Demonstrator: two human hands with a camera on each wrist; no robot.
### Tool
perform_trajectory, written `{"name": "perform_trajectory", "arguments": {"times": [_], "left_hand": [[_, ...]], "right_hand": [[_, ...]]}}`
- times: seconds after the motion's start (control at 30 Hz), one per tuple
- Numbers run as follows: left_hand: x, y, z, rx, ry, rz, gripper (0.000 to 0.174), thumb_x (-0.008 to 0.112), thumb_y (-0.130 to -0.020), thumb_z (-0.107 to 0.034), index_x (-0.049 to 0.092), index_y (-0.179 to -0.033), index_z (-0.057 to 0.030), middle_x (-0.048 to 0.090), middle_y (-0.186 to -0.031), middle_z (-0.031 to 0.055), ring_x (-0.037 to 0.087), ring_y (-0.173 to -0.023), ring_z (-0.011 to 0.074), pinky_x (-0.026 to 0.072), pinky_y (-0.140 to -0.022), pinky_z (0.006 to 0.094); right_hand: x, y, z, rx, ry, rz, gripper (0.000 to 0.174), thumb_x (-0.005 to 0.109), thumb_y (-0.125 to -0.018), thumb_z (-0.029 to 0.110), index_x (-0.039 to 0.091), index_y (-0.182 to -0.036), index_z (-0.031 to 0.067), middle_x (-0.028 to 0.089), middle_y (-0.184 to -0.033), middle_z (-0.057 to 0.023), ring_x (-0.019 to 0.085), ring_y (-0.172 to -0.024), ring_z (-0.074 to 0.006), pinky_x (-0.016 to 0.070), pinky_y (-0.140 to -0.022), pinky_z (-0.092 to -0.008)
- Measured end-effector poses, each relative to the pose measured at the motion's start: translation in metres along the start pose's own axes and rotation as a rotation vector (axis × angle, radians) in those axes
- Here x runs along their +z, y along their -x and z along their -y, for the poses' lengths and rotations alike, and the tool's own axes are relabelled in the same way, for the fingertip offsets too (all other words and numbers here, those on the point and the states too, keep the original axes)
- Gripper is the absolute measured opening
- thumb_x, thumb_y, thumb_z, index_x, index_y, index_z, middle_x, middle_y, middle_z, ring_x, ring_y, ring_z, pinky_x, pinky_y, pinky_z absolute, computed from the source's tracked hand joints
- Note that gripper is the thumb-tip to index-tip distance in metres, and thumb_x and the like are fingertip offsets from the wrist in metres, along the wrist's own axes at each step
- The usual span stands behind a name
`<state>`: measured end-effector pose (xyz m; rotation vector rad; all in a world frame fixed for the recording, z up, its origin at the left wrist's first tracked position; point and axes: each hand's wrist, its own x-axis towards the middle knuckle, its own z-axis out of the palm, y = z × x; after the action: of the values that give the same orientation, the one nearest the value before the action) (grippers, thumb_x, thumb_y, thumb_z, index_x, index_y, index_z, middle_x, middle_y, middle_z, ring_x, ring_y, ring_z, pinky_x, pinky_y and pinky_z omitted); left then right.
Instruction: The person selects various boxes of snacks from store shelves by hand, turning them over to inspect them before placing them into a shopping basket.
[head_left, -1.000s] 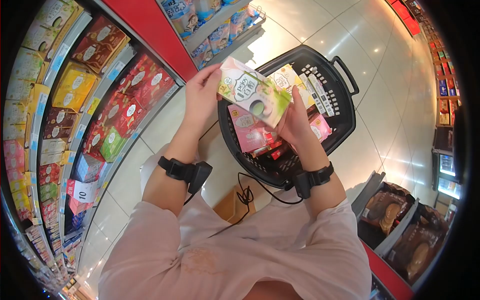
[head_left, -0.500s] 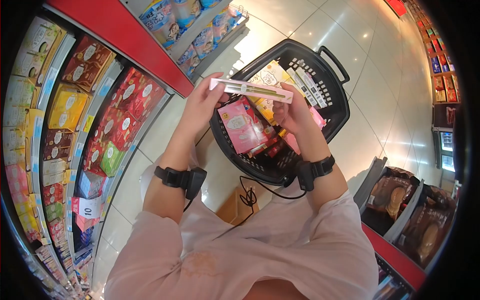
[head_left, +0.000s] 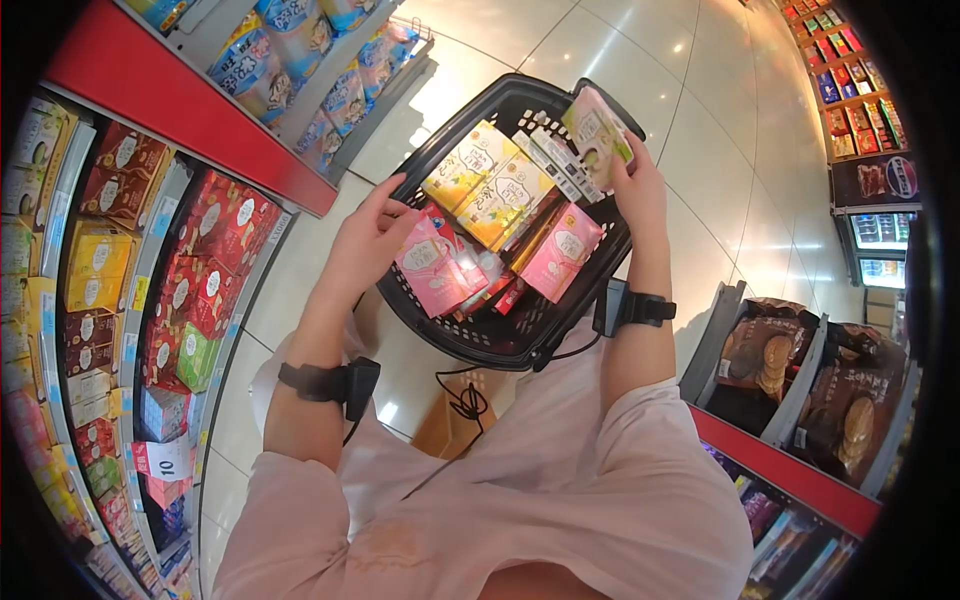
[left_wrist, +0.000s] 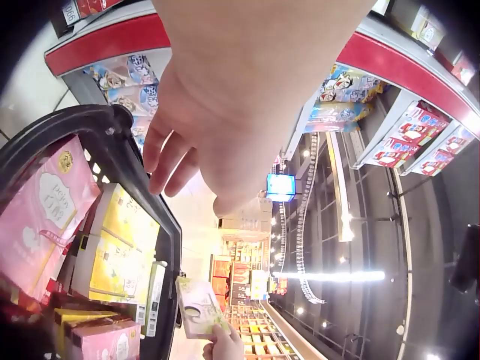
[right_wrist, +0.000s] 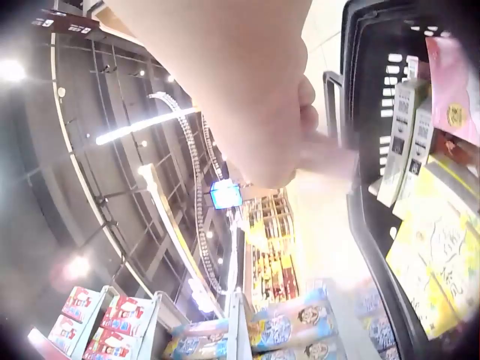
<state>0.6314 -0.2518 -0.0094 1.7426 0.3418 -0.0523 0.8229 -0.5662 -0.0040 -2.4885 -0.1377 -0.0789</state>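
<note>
My right hand (head_left: 628,172) grips a pale green and pink snack box (head_left: 597,135), upright over the far right rim of the black shopping basket (head_left: 470,340). In the left wrist view the same green box (left_wrist: 196,307) shows pinched by fingers. My left hand (head_left: 383,228) hovers with relaxed fingers (left_wrist: 169,161) at the basket's left rim, just above a pink box (head_left: 435,265), and holds nothing. Inside the basket lie yellow boxes (head_left: 482,182), another pink box (head_left: 562,250) and narrow white packs (head_left: 555,160). The right wrist view is blurred around the hand.
Shelves of red, yellow and green snack boxes (head_left: 190,270) run along my left. Blue bagged goods (head_left: 300,60) fill a rack beyond the basket. Brown cookie packs (head_left: 770,370) sit on a display to my right. Glossy tiled floor (head_left: 720,200) lies beyond.
Both hands held and turned the green box over the basket. The left hand has let go and dropped to the left rim; the right hand carried the box to the far right rim.
</note>
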Motion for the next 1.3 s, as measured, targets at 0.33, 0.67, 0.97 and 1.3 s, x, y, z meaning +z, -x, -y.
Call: {"name": "perform_trajectory", "arguments": {"times": [0.33,0.67,0.97,1.3], "left_hand": [[0.003,0.006,-0.005,0.031,-0.224,0.057,0.052,0.064,-0.090,-0.024,0.047,-0.135,-0.0031,0.066,-0.097,0.0123,0.065,-0.084,0.0204,0.0525,-0.074,0.0314],[-0.006,0.010,-0.001,0.030,-0.295,0.083,0.048,0.064,-0.089,-0.018,0.049,-0.133,-0.0032,0.064,-0.093,0.0061,0.061,-0.080,0.0122,0.0500,-0.071,0.0262],[-0.011,0.011,0.007,-0.038,-0.341,0.109,0.045,0.065,-0.088,-0.018,0.053,-0.130,-0.0040,0.065,-0.093,0.0065,0.062,-0.080,0.0137,0.0498,-0.073,0.0270],[-0.026,0.045,0.013,-0.101,-0.694,0.257,0.049,0.065,-0.088,-0.035,0.056,-0.127,-0.0057,0.066,-0.095,0.0083,0.062,-0.083,0.0191,0.0493,-0.076,0.0324]], "right_hand": [[0.030,-0.012,-0.040,0.050,0.175,0.105,0.028,0.047,-0.088,0.009,0.053,-0.115,0.0056,0.064,-0.103,-0.0257,0.061,-0.099,-0.0424,0.0482,-0.084,-0.0479],[0.044,-0.013,-0.058,0.077,0.332,0.201,0.035,0.054,-0.081,0.012,0.058,-0.114,0.0007,0.064,-0.106,-0.0269,0.062,-0.102,-0.0409,0.0482,-0.090,-0.0456],[0.058,0.072,0.067,-0.227,0.261,0.518,0.027,0.052,-0.084,0.017,0.066,-0.104,0.0050,0.067,-0.104,-0.0192,0.065,-0.098,-0.0353,0.0523,-0.083,-0.0451],[0.098,0.188,0.107,-0.853,0.265,1.058,0.027,0.058,-0.079,0.020,0.064,-0.099,0.0037,0.065,-0.092,-0.0190,0.066,-0.086,-0.0359,0.0537,-0.075,-0.0469]]}}
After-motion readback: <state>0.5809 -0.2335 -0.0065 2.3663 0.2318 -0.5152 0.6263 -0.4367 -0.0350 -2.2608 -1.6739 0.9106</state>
